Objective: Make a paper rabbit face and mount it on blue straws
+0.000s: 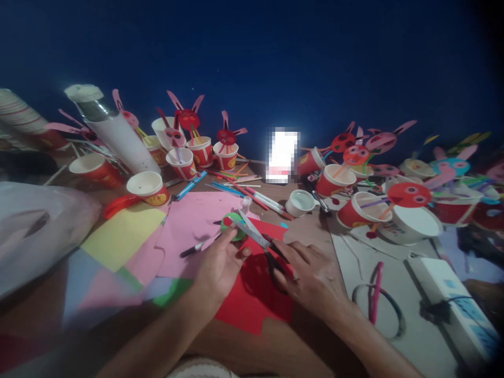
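Note:
Between the thumb and fingers of my left hand (220, 257) is a small green paper disc (237, 234) with a red spot on it. My right hand (315, 278) has its fingers in the black handles of a pair of scissors (252, 230). The scissor blades are spread apart and point up and left, lying over or beside the disc; I cannot tell whether they touch it. Red paper (252, 294) lies beneath both hands. A black-and-white marker (192, 249) rests on pink paper (189, 226) left of my left hand.
Paper cups with rabbit-faced paper figures, such as a red cup (334, 180), line the back. A small white cup (300, 202) stands beside several pens. A bright blurred screen (282, 155) is behind. At right lie a tape ring (399, 315) and power strip (452, 299); a plastic bag (43, 231) is left.

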`<move>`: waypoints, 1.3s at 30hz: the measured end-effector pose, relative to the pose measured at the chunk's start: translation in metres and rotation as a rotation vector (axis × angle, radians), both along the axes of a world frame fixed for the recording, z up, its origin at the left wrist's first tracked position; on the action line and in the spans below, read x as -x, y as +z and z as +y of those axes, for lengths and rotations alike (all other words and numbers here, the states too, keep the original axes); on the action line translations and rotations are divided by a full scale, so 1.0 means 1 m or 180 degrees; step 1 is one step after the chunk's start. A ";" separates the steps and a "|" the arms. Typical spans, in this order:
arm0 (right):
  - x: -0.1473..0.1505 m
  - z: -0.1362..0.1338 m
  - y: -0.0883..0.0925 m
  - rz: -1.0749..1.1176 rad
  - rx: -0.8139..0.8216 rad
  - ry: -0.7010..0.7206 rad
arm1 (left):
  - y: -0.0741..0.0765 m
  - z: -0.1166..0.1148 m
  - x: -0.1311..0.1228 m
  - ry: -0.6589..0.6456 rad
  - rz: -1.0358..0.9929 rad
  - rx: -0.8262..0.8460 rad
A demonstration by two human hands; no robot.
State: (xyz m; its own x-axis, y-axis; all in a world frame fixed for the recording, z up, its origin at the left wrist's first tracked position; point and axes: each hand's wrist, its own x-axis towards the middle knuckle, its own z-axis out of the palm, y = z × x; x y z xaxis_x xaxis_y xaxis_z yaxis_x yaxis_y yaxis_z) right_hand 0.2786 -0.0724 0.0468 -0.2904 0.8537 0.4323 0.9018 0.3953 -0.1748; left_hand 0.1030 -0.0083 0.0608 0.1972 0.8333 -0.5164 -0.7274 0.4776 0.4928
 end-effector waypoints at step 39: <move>0.003 -0.002 -0.006 -0.0041 -0.0115 -0.0014 | 0.005 0.001 -0.003 0.0049 -0.0007 0.0185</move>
